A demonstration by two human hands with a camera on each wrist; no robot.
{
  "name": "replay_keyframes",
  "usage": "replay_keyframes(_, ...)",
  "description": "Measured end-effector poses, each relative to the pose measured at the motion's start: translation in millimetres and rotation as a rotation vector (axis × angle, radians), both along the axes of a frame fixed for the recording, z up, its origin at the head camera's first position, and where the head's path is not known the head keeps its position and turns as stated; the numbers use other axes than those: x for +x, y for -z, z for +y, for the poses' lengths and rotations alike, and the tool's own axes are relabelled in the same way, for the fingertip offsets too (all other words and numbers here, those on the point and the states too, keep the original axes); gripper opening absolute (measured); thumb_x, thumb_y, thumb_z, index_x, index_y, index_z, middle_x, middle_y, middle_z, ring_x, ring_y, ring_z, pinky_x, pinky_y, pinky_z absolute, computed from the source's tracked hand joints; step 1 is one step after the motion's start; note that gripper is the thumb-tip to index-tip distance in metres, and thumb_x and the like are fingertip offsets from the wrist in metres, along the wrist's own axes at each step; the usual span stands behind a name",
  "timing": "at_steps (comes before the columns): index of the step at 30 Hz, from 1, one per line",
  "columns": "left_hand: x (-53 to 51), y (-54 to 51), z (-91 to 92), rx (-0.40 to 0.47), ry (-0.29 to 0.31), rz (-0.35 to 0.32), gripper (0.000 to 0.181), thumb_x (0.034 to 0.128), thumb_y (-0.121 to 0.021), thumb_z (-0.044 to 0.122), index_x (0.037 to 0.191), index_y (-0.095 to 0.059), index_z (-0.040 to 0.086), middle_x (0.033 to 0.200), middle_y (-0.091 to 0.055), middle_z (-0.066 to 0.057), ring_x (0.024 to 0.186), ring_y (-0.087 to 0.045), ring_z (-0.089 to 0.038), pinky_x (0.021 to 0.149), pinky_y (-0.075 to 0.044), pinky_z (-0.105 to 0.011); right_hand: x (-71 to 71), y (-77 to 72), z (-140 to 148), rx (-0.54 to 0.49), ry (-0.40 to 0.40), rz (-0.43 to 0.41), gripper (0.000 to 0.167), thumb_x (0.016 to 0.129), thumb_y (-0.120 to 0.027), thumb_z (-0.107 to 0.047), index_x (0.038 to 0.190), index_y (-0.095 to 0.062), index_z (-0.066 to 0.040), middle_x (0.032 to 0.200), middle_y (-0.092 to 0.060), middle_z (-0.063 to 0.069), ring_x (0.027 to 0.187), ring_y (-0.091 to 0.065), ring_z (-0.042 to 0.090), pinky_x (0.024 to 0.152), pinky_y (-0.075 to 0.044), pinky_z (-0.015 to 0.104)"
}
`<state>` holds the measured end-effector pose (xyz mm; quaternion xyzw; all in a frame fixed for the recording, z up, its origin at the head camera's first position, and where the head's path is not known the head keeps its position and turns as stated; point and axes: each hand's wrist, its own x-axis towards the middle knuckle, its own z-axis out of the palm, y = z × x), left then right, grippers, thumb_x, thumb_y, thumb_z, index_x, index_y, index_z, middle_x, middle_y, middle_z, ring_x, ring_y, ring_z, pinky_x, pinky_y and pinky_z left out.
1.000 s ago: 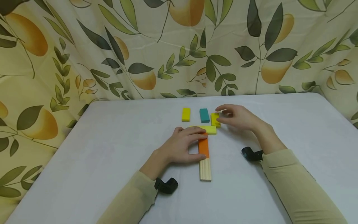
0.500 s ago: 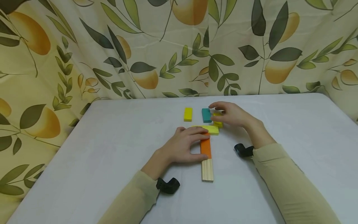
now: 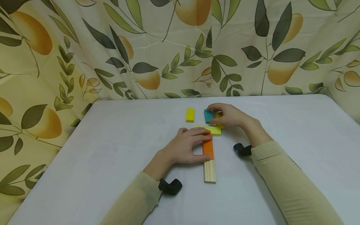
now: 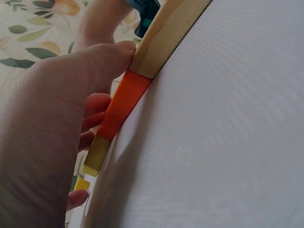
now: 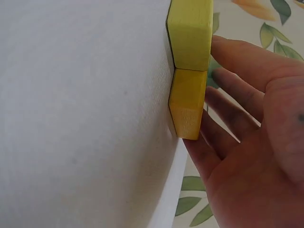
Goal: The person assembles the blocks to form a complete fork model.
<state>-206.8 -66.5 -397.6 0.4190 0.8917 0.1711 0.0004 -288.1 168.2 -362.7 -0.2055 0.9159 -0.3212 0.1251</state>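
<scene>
My left hand rests against the left side of a row of flat blocks. Its thumb touches near the joint of an orange block and a plain wood block; its fingertips lie where the orange block meets a pale yellow crosswise block. My right hand pinches a teal block, index finger at the far end and thumb at the near end. Under that hand a deeper yellow block sits against the crosswise one, partly hidden in the head view.
Another yellow block lies left of the teal one. All the blocks lie on a white-covered table, with a fruit-patterned curtain behind it. Each wrist wears a black camera.
My right hand has moved left from beside the deeper yellow block to the teal block, its fingers reaching both ends. My left hand has stayed in place; the view has shifted slightly.
</scene>
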Motion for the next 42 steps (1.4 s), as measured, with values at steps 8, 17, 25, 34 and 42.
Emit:
replay_keyframes(8, 0.8, -1.2, 1.0, -0.003, -0.005, -0.005, 0.066, 0.0895, -0.065, 0.060, 0.144, -0.059, 0.024, 0.151, -0.047, 0.010, 0.141, -0.034, -0.005, 0.105, -0.031, -0.048, -0.4, 0.0, -0.7, 0.024, -0.005, -0.001, 0.049, 0.094, -0.071, -0.017, 0.139, -0.057, -0.004, 0.146, -0.049, 0.021, 0.129, -0.046, 0.038, 0.111, -0.031, 0.057)
replay_keyframes(17, 1.2, -1.8, -0.2, 0.000, -0.005, -0.003, 0.066, 0.0897, -0.065, 0.060, 0.144, -0.059, 0.024, 0.151, -0.046, 0.010, 0.141, -0.033, -0.005, 0.106, -0.030, -0.047, -1.2, -1.9, -6.4, 0.052, 0.000, 0.019, 0.051, 0.092, -0.074, -0.021, 0.138, -0.059, -0.003, 0.144, -0.052, 0.021, 0.128, -0.047, 0.038, 0.111, -0.032, 0.056)
replay_keyframes(25, 0.0, -0.1, -0.2, 0.000, -0.001, 0.002, 0.066, 0.0897, -0.064, 0.061, 0.144, -0.059, 0.024, 0.150, -0.047, 0.010, 0.141, -0.033, -0.005, 0.106, -0.031, -0.048, -1.7, -1.8, -7.2, 0.045, 0.011, 0.029, 0.050, 0.094, -0.072, -0.024, 0.137, -0.059, -0.003, 0.138, -0.056, 0.021, 0.124, -0.050, 0.037, 0.109, -0.036, 0.055)
replay_keyframes(34, -1.1, 0.9, 0.9, 0.003, -0.001, 0.001, 0.066, 0.0897, -0.064, 0.062, 0.144, -0.059, 0.024, 0.150, -0.047, 0.010, 0.140, -0.033, -0.004, 0.105, -0.031, -0.047, -4.7, -1.8, -6.1, 0.044, 0.024, 0.029, 0.049, 0.097, -0.069, -0.023, 0.138, -0.057, 0.000, 0.135, -0.057, 0.023, 0.123, -0.051, 0.038, 0.109, -0.036, 0.055)
replay_keyframes(42, -0.9, 1.1, 0.1, 0.005, 0.000, -0.003, 0.065, 0.0897, -0.065, 0.060, 0.144, -0.059, 0.024, 0.150, -0.047, 0.010, 0.141, -0.033, -0.004, 0.105, -0.030, -0.047, -6.1, -1.3, -7.8, 0.047, 0.019, 0.025, 0.050, 0.096, -0.071, -0.024, 0.138, -0.058, 0.000, 0.136, -0.057, 0.021, 0.123, -0.051, 0.037, 0.109, -0.036, 0.055)
